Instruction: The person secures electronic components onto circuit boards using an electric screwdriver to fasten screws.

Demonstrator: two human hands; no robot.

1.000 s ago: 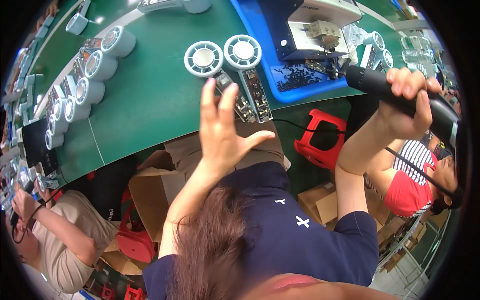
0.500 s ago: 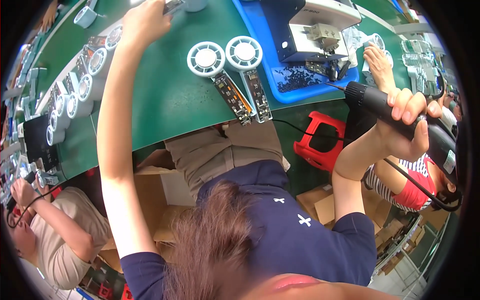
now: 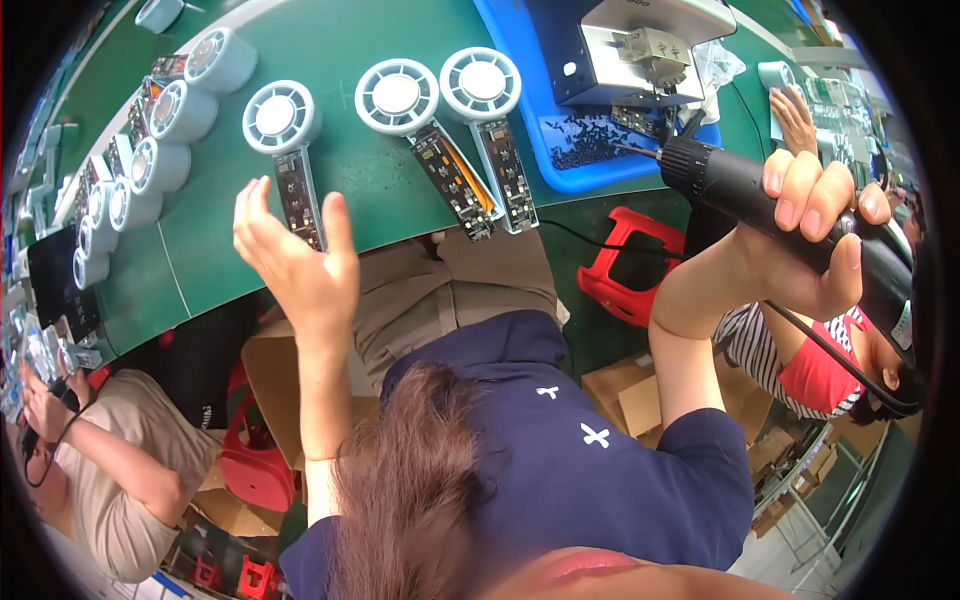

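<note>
An electric screwdriver (image 3: 725,185), black with a thin bit, is gripped in my right hand (image 3: 815,235), its tip pointing left over the blue tray (image 3: 575,183). My left hand (image 3: 305,265) has its fingers apart, beside the handle of a light-blue handheld fan (image 3: 281,117) on the green table; whether it touches the handle I cannot tell. To the right lie two more handheld fans, one (image 3: 398,95) with an orange strip along its handle and one (image 3: 481,84) at a slight slant. All three have bare circuit boards showing in their handles.
Inside the tray are many small black screws (image 3: 590,143) and a silver-and-black machine (image 3: 645,70). A row of handheld fans (image 3: 160,165) runs along the left. Co-workers sit on both sides; one hand (image 3: 793,118) rests at the far right. A red stool (image 3: 630,265) stands below.
My left hand has come back from the far edge toward me and opened. A third handheld fan now lies left of the other two. My right hand still holds the screwdriver.
</note>
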